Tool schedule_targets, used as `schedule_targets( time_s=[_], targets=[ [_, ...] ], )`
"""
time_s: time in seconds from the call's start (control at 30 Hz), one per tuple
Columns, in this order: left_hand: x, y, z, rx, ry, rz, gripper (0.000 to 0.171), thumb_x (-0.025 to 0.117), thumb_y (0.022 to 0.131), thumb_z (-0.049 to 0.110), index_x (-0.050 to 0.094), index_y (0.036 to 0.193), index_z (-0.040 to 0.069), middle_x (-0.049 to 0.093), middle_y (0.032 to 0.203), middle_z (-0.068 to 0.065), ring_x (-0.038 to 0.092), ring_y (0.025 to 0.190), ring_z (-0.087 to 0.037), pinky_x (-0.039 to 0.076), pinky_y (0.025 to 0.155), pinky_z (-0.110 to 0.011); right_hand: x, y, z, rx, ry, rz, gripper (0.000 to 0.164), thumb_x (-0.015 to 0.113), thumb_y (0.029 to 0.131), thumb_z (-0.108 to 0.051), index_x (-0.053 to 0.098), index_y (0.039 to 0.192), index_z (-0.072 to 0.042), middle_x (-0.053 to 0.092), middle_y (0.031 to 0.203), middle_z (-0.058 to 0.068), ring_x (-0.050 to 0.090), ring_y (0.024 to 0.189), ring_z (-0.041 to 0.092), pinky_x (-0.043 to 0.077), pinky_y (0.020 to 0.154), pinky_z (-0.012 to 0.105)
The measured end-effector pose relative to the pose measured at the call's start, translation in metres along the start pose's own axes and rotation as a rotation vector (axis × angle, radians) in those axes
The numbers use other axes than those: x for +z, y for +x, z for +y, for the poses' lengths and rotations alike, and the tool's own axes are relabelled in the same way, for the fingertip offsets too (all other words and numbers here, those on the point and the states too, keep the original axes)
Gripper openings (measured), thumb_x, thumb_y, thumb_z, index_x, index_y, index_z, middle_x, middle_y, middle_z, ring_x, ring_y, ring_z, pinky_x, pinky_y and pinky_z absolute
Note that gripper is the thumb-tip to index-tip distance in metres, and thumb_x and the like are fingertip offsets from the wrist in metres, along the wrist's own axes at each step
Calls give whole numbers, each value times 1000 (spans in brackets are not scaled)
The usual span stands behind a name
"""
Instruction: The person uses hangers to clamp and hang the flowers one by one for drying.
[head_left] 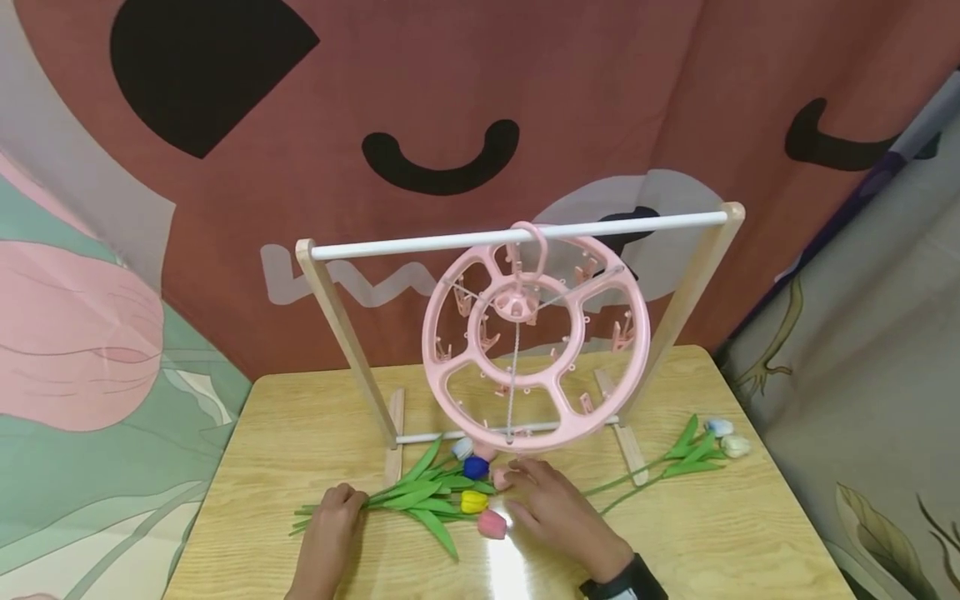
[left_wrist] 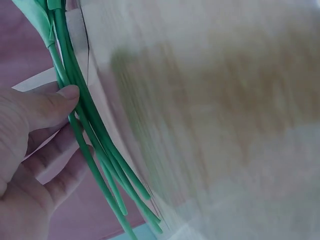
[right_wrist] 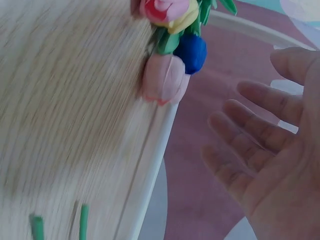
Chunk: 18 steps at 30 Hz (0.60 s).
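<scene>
While your left hand (head_left: 333, 518) pinches the green stems (left_wrist: 100, 137) of the tulip bunch (head_left: 416, 497) between thumb and fingers, your right hand (head_left: 558, 512) holds its fingers spread and nearly straight near the blooms. The bunch stretches across the wooden table (head_left: 285, 433) between your hands, flower heads rightward. Two more tulips (head_left: 693, 454) lie farther right; above, a pink clip hanger (head_left: 517, 305) hangs from a white rail (head_left: 420, 242).

Left hand (head_left: 334, 518) in a pinch, right hand (head_left: 557, 510) loosely outstretched
</scene>
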<state>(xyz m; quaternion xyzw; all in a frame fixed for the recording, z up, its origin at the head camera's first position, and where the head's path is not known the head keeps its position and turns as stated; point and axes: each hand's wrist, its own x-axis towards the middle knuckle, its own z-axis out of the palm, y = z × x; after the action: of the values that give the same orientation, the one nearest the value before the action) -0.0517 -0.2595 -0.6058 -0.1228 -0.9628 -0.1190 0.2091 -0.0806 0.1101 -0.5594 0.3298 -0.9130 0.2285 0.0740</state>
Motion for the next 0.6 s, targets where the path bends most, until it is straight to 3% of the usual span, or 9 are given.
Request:
schedule_targets(
  time_s=[0.17,0.33,0.47,0.6],
  targets=[
    [-1,1,0,-2,-6,12,22,83,69,-12,74,82,3,62,80,-3,58,76,-16,59,65,-33,8,9,-5,-85,-9,59,26,74,93,-22,70,117,-12,66,123,6,62,109,19,57,93,37],
    [-5,1,2,-25,-21,3,21,84,69,-10,74,80,4,61,78,-1,58,74,-15,59,64,-32,12,18,-9,-93,-17,57,22,74,94,-22,69,112,-11,66,118,2,59,99,16,55,90,36],
    [-10,3,5,-32,-32,1,20,84,71,-10,74,80,4,60,77,0,58,73,-14,59,63,-31,14,23,-13,-73,-53,24,35,71,95,-22,67,126,-7,65,131,7,62,115,20,53,102,40],
    [-19,7,10,-10,-14,34,20,85,70,-11,75,80,4,58,75,0,55,71,-12,57,60,-28,15,29,-18,-47,-92,-7,50,68,98,-28,60,143,-9,56,150,8,54,138,23,48,112,44]
  ],
)
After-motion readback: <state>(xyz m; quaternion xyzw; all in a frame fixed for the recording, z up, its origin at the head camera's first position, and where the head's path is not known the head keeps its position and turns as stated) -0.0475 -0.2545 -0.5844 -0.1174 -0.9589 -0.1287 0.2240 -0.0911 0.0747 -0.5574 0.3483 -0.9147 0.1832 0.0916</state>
